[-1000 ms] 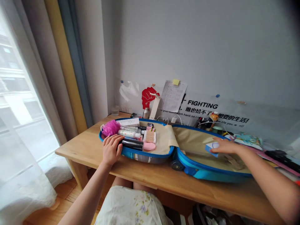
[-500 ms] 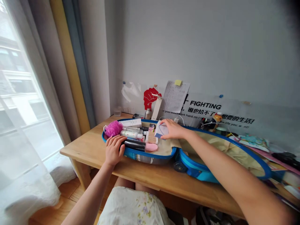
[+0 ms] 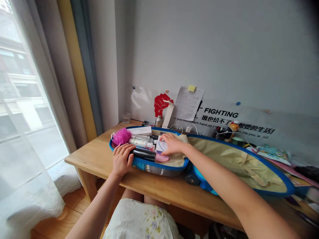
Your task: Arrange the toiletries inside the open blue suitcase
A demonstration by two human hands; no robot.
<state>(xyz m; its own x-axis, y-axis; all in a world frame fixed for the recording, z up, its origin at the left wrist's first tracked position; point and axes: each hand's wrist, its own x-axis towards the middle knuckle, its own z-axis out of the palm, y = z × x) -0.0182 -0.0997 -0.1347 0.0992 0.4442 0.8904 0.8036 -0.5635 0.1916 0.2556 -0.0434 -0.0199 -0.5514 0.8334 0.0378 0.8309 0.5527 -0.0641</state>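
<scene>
A blue-rimmed suitcase (image 3: 147,165) lies unfolded on the wooden desk, its left half filled. My right hand (image 3: 171,143) grips a small white-and-blue box (image 3: 161,147) low over the left half, on top of the things there. My left hand (image 3: 122,158) rests over the near left rim, fingers stretched out, beside a black, pink-tipped item (image 3: 144,153). A purple bath puff (image 3: 121,136), a white bottle (image 3: 141,143) and a long white carton (image 3: 139,130) lie in the same half. The box's right side is hidden by my fingers.
The suitcase's beige-lined right half (image 3: 221,159) stretches across the desk (image 3: 94,154). Behind stand a silver bottle (image 3: 158,121), a white upright object (image 3: 168,115) and a clear cup (image 3: 126,118). A white charger with cables (image 3: 188,128) is by the wall. Clutter fills the right end.
My right hand has moved down and left with the box, bringing it from above the suitcase onto its contents. My left hand stays on the rim. The view has shifted slightly.
</scene>
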